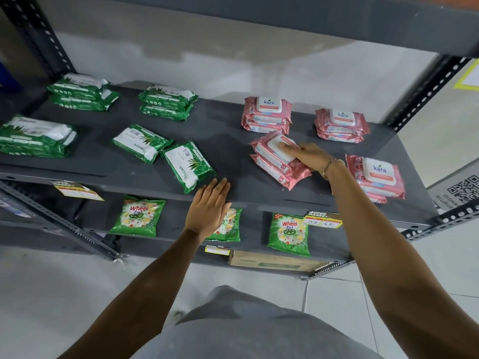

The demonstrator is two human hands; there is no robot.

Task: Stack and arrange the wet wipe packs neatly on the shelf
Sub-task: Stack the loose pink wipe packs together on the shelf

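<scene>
Pink wet wipe packs lie in small stacks on the right half of the grey shelf [228, 161]. My right hand [307, 155] rests flat on the top pack of a skewed pink stack [274, 161], fingers on its white lid. Other pink stacks sit behind at the back [267, 114], at the back right [342, 124] and at the front right [378, 177]. Green packs fill the left half: stacks at the back [83, 92], [168, 102] and far left [36, 136], plus two loose single packs [142, 142], [189, 165]. My left hand [210, 206] hovers open at the shelf's front edge, beside the nearer loose green pack.
A lower shelf holds green detergent pouches [138, 215], [289, 233] and price tags [322, 220]. A cardboard box [274, 261] lies beneath. Perforated metal uprights [39, 35], [425, 92] frame the shelf; another shelf board [311, 16] runs overhead. Tiled floor is below.
</scene>
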